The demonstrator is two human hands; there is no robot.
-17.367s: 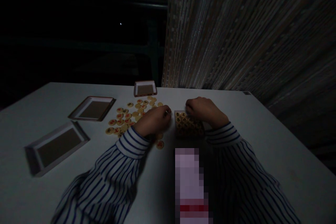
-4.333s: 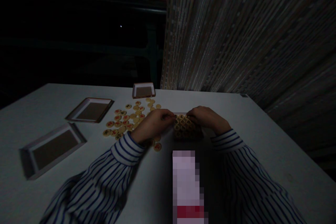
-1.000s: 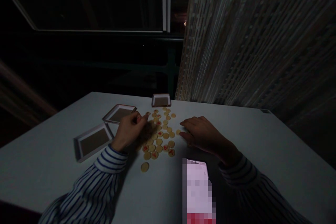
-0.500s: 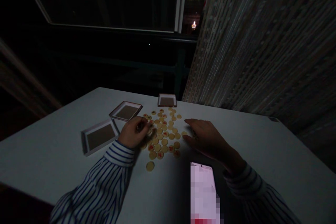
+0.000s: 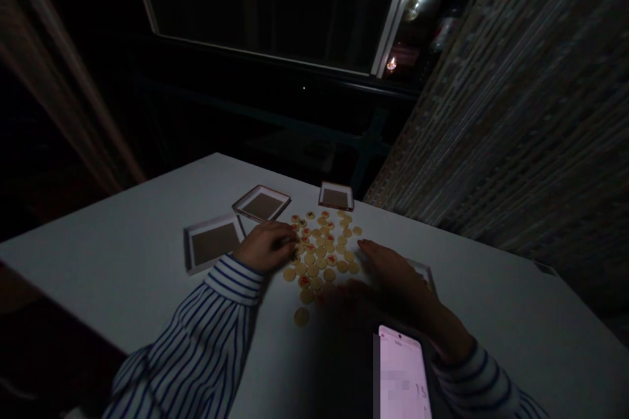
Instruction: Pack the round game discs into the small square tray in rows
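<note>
The round game pieces (image 5: 322, 250) lie scattered on the desk (image 5: 122, 242) between the hands. They are at three o'clock from the left hand (image 5: 268, 247), which is nearer; its curled fingers touch them, but I cannot tell whether it grips one. They are at ten o'clock from the flat, open right hand (image 5: 393, 275).

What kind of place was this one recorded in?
Most likely a dim indoor room at night, perhaps a home. A white table stands by a large dark window, with a woven blind at the right. Round game pieces and shallow box trays lie on the table.
</note>
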